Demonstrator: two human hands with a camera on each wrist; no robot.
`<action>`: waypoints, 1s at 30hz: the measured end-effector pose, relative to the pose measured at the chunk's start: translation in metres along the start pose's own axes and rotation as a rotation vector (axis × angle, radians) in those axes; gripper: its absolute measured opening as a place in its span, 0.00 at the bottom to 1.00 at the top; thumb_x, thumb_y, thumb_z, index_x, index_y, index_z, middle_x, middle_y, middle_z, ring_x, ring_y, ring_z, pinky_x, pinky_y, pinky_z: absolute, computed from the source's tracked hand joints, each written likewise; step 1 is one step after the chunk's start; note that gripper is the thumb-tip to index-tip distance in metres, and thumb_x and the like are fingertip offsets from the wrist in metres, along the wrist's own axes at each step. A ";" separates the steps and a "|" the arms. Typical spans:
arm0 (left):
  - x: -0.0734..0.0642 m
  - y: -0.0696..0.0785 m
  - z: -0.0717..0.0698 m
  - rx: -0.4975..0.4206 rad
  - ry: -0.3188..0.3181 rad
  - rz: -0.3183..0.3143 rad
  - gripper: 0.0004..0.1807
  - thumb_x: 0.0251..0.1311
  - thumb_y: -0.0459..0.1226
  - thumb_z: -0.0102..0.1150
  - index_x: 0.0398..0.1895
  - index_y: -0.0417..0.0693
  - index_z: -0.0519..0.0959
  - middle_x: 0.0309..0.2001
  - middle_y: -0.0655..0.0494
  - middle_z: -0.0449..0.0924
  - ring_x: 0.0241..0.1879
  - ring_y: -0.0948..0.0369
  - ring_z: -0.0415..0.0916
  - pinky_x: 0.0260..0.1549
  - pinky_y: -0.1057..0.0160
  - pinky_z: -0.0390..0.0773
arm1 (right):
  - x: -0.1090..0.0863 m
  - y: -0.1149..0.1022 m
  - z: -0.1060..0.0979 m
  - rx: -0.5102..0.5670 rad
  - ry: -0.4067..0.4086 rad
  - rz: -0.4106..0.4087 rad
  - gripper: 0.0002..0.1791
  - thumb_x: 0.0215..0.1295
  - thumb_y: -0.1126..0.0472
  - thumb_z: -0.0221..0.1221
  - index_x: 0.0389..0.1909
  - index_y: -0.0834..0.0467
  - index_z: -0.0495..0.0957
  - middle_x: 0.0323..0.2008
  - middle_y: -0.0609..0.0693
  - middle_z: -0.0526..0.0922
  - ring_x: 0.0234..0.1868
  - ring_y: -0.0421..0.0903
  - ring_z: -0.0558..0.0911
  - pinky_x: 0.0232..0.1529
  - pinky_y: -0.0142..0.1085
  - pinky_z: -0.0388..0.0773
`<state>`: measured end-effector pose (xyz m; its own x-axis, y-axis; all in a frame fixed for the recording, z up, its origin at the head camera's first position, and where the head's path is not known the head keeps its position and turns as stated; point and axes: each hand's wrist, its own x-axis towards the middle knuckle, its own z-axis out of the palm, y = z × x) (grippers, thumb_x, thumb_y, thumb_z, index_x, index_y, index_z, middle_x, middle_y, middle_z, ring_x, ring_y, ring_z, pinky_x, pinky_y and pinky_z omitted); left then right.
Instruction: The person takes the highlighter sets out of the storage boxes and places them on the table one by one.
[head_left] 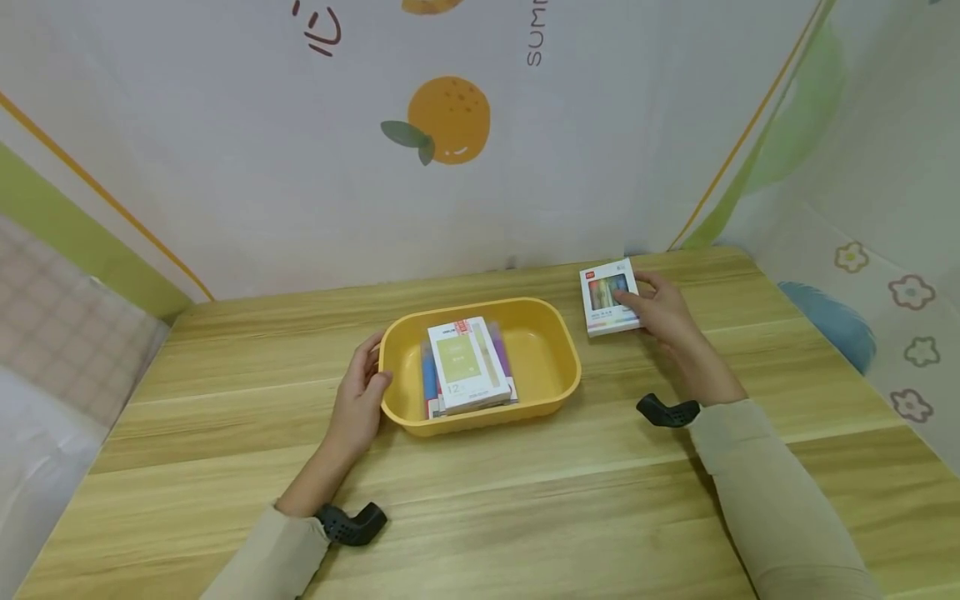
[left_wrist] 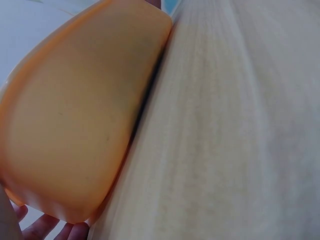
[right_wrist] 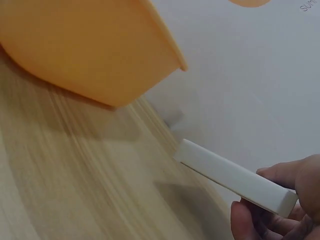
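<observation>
Head view: both hands are engaged. The left hand (head_left: pixel 360 400) curls round the 9 o'clock end of the yellow basin (head_left: pixel 540 358), thumb at the rim. The right hand (head_left: pixel 663 312) pinches the windowed box (head_left: pixel 602 315), located at the basin's 2 o'clock, outside the rim. Inside the basin, the upper box (head_left: pixel 472 367) lies on flat packs (head_left: pixel 429 379). Caution: the pile looks uneven; a bump could make the upper box slide.

Left wrist view: fingertips show at 7 o'clock, by the basin's outer wall; grip firmness cannot be told. Caution: pulling at this one end could swing the basin across the bench (left_wrist: pixel 215 150) and shift its contents.

Right wrist view: the windowed box appears edge-on at 4 o'clock, raised off the bench, thumb and fingers parted only by its thickness. Caution: the pinch sits at one end, so striking the basin, at 11 o'clock, on a low path could pivot the box loose.
</observation>
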<state>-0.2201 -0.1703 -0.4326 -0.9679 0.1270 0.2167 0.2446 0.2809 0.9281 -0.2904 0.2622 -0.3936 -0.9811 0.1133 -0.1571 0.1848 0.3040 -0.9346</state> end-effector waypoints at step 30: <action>0.000 0.001 0.000 0.009 0.001 -0.030 0.31 0.70 0.31 0.39 0.77 0.46 0.58 0.71 0.38 0.68 0.64 0.44 0.73 0.47 0.78 0.74 | 0.005 0.015 0.012 -0.165 0.065 0.007 0.37 0.73 0.54 0.57 0.77 0.65 0.58 0.61 0.67 0.77 0.29 0.30 0.80 0.29 0.26 0.81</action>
<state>-0.2201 -0.1702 -0.4314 -0.9749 0.1173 0.1892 0.2160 0.2932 0.9313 -0.2929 0.2565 -0.4125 -0.9748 0.1755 -0.1377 0.2041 0.4535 -0.8676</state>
